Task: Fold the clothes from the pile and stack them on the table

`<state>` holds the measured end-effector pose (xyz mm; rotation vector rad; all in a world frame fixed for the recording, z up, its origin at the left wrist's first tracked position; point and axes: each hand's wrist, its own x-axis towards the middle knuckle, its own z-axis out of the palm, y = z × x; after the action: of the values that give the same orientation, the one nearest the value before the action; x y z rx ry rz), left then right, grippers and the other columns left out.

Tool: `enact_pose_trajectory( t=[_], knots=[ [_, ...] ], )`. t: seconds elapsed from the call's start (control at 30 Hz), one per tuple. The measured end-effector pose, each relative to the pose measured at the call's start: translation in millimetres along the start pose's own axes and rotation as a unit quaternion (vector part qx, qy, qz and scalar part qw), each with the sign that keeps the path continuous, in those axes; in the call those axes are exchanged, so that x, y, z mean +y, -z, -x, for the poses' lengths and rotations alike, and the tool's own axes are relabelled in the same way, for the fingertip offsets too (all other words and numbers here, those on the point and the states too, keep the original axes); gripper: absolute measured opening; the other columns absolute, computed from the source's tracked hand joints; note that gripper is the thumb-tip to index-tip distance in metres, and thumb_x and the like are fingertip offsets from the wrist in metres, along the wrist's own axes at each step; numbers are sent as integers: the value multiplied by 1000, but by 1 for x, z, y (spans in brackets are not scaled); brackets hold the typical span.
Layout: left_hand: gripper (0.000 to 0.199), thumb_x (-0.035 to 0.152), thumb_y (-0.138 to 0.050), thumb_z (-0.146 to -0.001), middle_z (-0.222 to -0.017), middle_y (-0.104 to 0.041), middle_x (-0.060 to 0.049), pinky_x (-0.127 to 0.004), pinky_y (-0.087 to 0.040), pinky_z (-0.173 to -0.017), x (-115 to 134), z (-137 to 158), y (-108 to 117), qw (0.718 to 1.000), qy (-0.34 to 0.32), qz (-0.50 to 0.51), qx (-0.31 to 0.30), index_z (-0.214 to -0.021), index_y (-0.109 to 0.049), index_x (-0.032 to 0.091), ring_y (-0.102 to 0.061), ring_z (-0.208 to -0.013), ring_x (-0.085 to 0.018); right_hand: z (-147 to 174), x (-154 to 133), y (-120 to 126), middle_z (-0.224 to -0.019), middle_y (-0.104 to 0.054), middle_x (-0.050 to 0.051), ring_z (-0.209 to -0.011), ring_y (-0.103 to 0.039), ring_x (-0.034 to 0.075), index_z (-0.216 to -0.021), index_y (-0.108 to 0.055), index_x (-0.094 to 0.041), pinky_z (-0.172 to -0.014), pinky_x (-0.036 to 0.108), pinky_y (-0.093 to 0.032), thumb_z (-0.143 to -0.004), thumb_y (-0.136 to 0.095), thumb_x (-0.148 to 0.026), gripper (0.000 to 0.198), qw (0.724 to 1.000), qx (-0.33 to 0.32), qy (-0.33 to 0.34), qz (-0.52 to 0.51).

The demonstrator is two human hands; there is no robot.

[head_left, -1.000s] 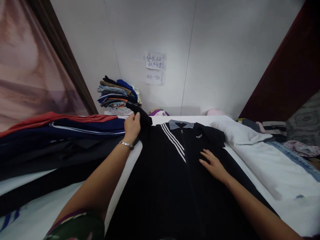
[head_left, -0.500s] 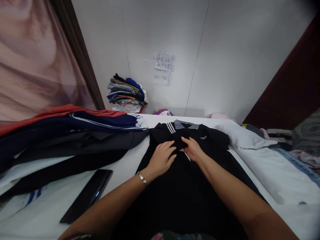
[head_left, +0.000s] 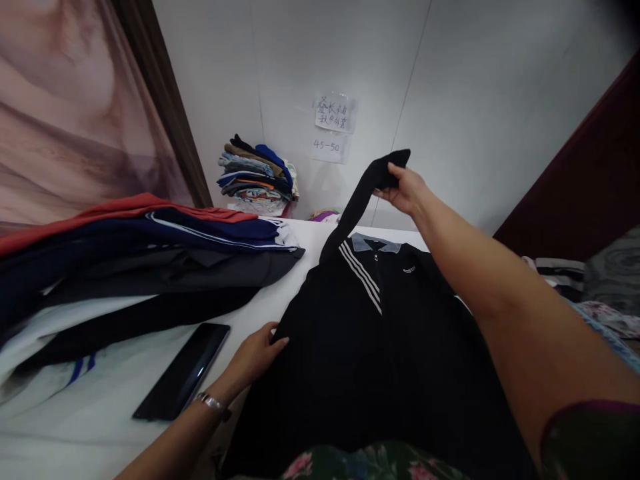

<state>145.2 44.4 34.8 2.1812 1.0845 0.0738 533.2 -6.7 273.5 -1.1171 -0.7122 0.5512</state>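
A black zip jacket (head_left: pixel 345 373) with a grey collar and white diagonal chest stripes lies front side up, collar away from me. My right hand (head_left: pixel 406 190) is closed on the left-side sleeve (head_left: pixel 357 203), near its cuff, and holds it up in the air above the collar. At the jacket's left edge my left hand (head_left: pixel 260 353) pinches the side of the fabric, thumb on top and fingers partly hidden. The jacket's lower end runs under my body and out of view.
Left of the jacket lie a dark phone (head_left: pixel 183 373) and a layered heap of garments (head_left: pixel 210 273) on the white table (head_left: pixel 95 443). A folded clothes stack (head_left: pixel 257 173) stands at the back by the wall, below paper notes (head_left: pixel 333 127). More fabric (head_left: pixel 565 277) lies at right.
My right hand has lifted the sleeve from the jacket's chest up and away, uncovering the stripes and zip. My left hand has moved down and left to the jacket's side edge.
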Motion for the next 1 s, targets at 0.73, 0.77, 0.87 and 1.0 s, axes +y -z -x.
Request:
enact_pose_trajectory(
  t=[0.73, 0.77, 0.87, 1.0],
  knots=[
    [51, 44, -57, -79, -88, -71, -6, -26, -45, -58, 153, -6, -102, 925, -133, 92, -343, -122, -56, 16, -63, -71, -17, 0, -104, 95, -116, -58, 24, -100, -61, 18, -89, -47, -4, -77, 41, -46, -80, -49, 4, 12, 929, 248, 136, 240],
    [58, 47, -56, -80, -91, -72, -8, -26, -46, -59, 153, -4, -100, 916, -126, 102, -367, -128, -52, 15, -64, -72, -17, 5, -103, 99, -115, -59, 24, -98, -61, 18, -89, -48, -3, -77, 42, -45, -80, -50, 4, 11, 927, 247, 131, 250],
    [62, 52, -56, -79, -102, -72, -11, -30, -50, -72, 147, 10, -80, 907, -196, 61, -367, -130, -55, 16, -67, -84, -21, 19, -96, 110, -113, -61, 24, -94, -62, 17, -92, -50, 0, -78, 42, -45, -81, -54, 1, 12, 925, 239, 113, 273],
    [64, 56, -59, -75, -105, -71, -16, -40, -49, -81, 128, 34, -47, 924, -260, -142, -240, -127, -59, 20, -66, -97, -32, 33, -89, 123, -113, -62, 24, -90, -62, 16, -98, -53, 1, -75, 41, -46, -80, -59, -1, 20, 929, 227, 90, 277]
  ],
)
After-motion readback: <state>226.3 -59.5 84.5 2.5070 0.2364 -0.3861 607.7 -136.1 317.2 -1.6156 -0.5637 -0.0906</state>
